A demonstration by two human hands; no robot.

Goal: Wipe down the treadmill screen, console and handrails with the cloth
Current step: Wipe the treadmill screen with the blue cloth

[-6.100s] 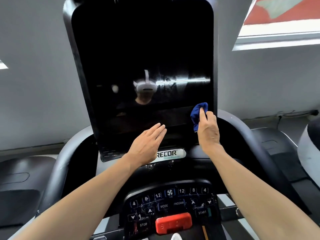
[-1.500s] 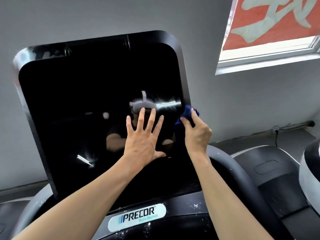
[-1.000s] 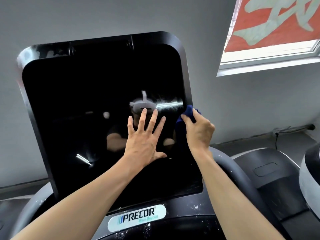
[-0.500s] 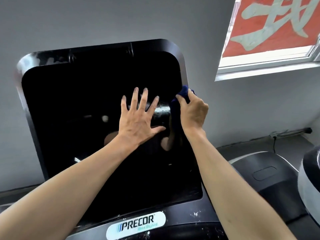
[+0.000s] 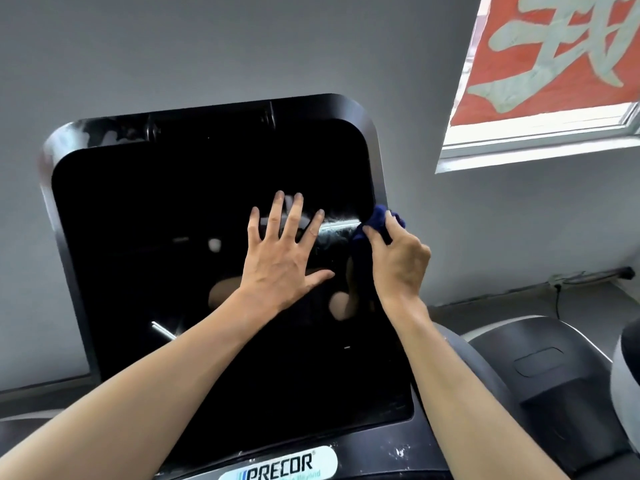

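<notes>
The treadmill's large black glossy screen (image 5: pixel 180 271) fills the middle of the head view, tilted back towards the wall. My left hand (image 5: pixel 280 261) lies flat on the glass with its fingers spread. My right hand (image 5: pixel 398 261) grips a bunched dark blue cloth (image 5: pixel 375 221) and holds it against the screen's right edge, about halfway up. A white logo plate (image 5: pixel 280 465) sits on the console housing just below the screen. The button console and handrails are out of view.
A grey wall stands behind the screen. At the upper right is a window (image 5: pixel 540 140) with a red banner. The motor hood of another treadmill (image 5: pixel 540 368) lies at the lower right, beside a white-and-black rounded machine part (image 5: pixel 627 368).
Over six seconds my view rose from the button console to the screen. Both hands moved up the glass; the right hand slid the cloth up the right edge.
</notes>
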